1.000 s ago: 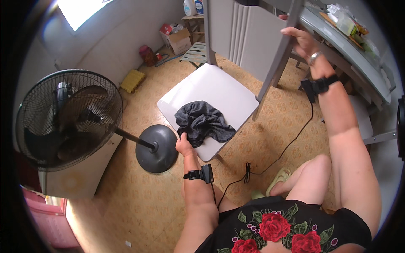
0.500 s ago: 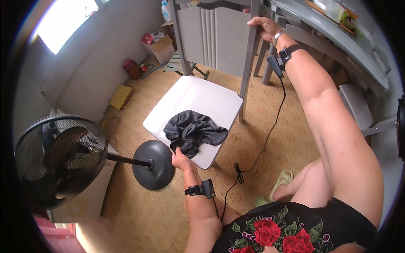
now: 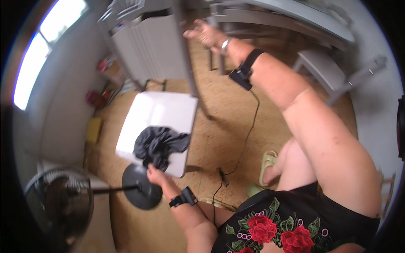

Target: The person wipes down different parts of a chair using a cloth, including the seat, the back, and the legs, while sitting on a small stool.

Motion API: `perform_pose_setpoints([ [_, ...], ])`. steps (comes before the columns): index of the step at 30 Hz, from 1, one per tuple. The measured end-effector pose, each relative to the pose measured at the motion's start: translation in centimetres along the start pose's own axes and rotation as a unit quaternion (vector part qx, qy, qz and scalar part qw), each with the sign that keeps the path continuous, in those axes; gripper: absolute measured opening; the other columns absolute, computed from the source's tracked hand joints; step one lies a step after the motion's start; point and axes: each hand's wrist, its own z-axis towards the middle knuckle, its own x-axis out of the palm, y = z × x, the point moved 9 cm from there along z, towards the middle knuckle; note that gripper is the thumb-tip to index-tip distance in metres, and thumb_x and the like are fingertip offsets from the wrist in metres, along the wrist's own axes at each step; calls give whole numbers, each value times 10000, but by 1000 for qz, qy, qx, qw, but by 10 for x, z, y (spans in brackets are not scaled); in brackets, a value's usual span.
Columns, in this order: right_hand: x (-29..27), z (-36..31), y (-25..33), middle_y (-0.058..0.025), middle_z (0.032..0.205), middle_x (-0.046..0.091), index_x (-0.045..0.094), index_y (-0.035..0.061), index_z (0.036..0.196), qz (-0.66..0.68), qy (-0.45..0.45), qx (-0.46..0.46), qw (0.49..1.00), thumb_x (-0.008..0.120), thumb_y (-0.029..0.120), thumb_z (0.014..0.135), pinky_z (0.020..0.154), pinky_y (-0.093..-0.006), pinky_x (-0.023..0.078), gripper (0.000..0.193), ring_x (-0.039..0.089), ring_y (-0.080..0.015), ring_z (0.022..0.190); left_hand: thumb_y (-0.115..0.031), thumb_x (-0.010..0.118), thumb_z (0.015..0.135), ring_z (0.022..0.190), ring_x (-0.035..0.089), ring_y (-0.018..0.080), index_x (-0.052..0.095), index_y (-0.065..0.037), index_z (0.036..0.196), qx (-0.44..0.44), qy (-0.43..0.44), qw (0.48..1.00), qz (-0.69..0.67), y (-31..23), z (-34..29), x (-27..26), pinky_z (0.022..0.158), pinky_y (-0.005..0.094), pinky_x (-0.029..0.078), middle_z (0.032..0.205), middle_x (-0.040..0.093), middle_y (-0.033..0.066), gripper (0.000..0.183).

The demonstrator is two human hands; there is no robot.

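Observation:
A grey wooden chair (image 3: 185,63) with a white seat (image 3: 164,103) stands before me. On the seat's near part lies a crumpled dark grey cloth (image 3: 158,145). My left hand (image 3: 157,174) is closed at the seat's near edge, thumb up against a hanging fold of the cloth. Its other fingers are hidden, so I cannot tell whether it grips the seat as well. My right hand (image 3: 206,34) is stretched out just right of the chair's backrest post, fingers apart and slightly blurred, holding nothing.
A standing fan has its head (image 3: 59,206) at lower left and its round black base (image 3: 143,187) beside the seat. A grey table (image 3: 303,21) and another chair (image 3: 322,69) are at upper right. A thin black cable (image 3: 253,126) hangs from my right forearm to the floor.
My right hand has let go of the chair's backrest post and opened. The view has swung, so the chair sits further left. My left hand stays at the cloth.

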Motion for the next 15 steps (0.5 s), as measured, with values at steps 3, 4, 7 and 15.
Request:
perform_pose_setpoints([
  [3, -62, -54, -12, -321, 1401, 362, 177, -74, 1442, 7, -98, 28, 995, 811, 415, 685, 1072, -407, 331, 1102, 363, -367, 1327, -174, 645, 857, 719, 544, 198, 582, 106, 995, 59, -55, 994, 71, -16, 7, -20, 655, 353, 496, 881, 622, 128, 318],
  [4, -90, -71, -14, -315, 1396, 373, 188, -79, 1437, 20, -136, 53, 989, 812, 398, 683, 1069, -407, 336, 1088, 383, -369, 1311, -172, 650, 853, 715, 541, 205, 567, 113, 1051, 84, -83, 988, 97, -23, 9, -27, 655, 355, 499, 903, 619, 143, 357],
  [7, -272, -141, -2, -236, 1206, 535, 431, -108, 1269, -28, -350, 43, 935, 796, 258, 675, 895, -375, 457, 787, 528, -269, 1109, -232, 692, 805, 998, 537, 320, 500, 67, 1215, 100, -132, 952, 256, -29, -29, -4, 863, 424, 455, 1141, 546, 232, 543],
  [15, -593, -385, 114, -215, 1282, 531, 540, -63, 1208, -55, -663, 138, 734, 763, 255, 745, 957, -469, 404, 604, 500, -329, 1168, -170, 664, 741, 1029, 566, 382, 572, 2, 1196, 310, -182, 903, 235, -88, -71, 22, 908, 447, 459, 1167, 567, 233, 495],
])
